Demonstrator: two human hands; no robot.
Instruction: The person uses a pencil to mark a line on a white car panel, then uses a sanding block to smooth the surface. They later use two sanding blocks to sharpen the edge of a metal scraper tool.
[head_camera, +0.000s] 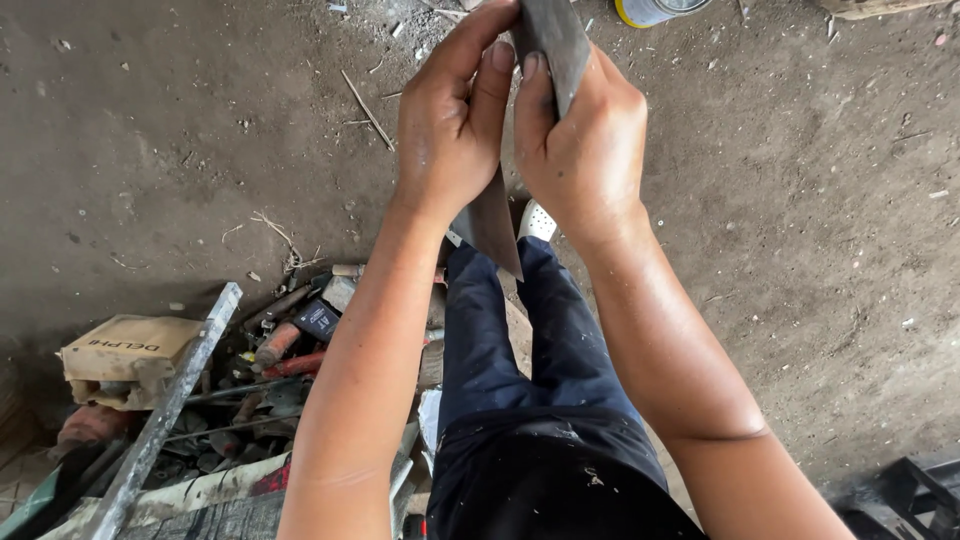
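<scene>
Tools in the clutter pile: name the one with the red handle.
The red-handled tool lying beside the person's left forearm, below the small black box; the long bar nearby is plain grey metal.

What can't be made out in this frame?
Head view:
- Dark flat metal piece: middle hidden by left hand and right hand; top cut by the frame edge.
- Yellow can: mostly cut off at the top.
- Tool pile: too cluttered and shadowed to sort.

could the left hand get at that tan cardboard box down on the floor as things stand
Probably not at once. The left hand is raised and, together with the right hand, grips a flat dark metal strip. The tan cardboard box lies low to the left, behind a grey metal bar.
</scene>
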